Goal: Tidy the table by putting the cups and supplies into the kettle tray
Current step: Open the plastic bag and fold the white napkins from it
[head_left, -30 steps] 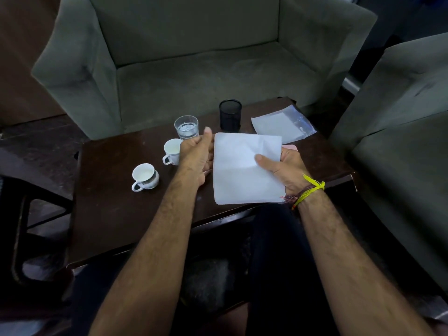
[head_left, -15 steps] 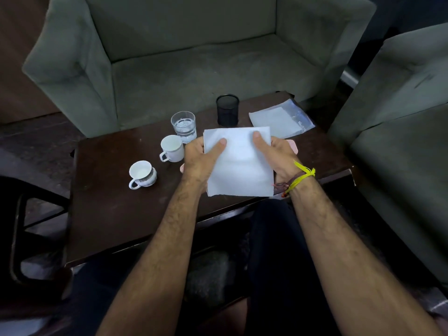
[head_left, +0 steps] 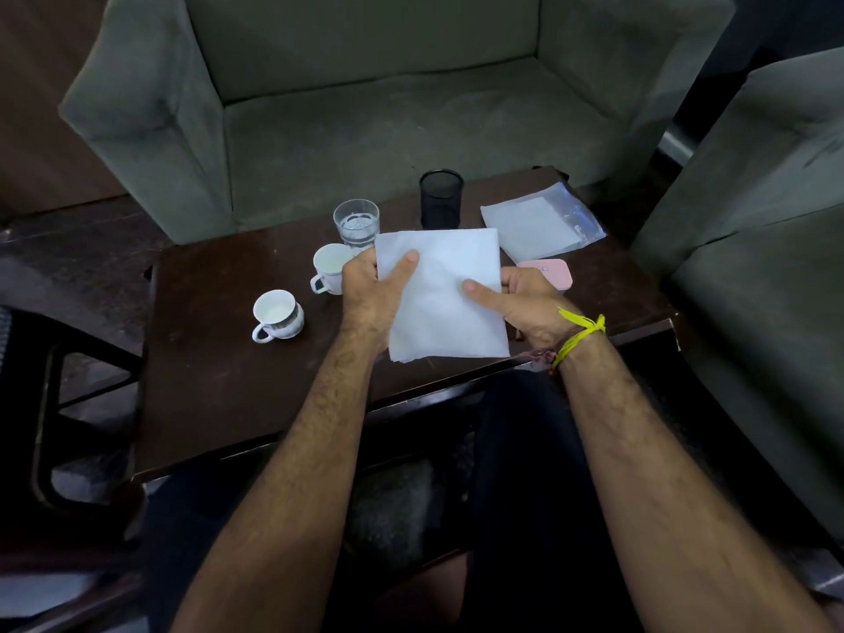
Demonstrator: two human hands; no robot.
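Left hand (head_left: 370, 290) and right hand (head_left: 525, 299) out front, thumbs pinched on one white napkin (head_left: 443, 294). Two white cups (head_left: 276, 315), one water glass (head_left: 356, 221), on the table (head_left: 205, 358).

Dark wooden tabletop (head_left: 219, 386). On it: two white cups (head_left: 276, 315) (head_left: 329, 267), water glass (head_left: 356, 221), black mesh cup (head_left: 441, 198), clear bag (head_left: 543, 228) with white sheet, pink case (head_left: 548, 271).

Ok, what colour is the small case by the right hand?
Pink, the small case; head view, beside the right hand.
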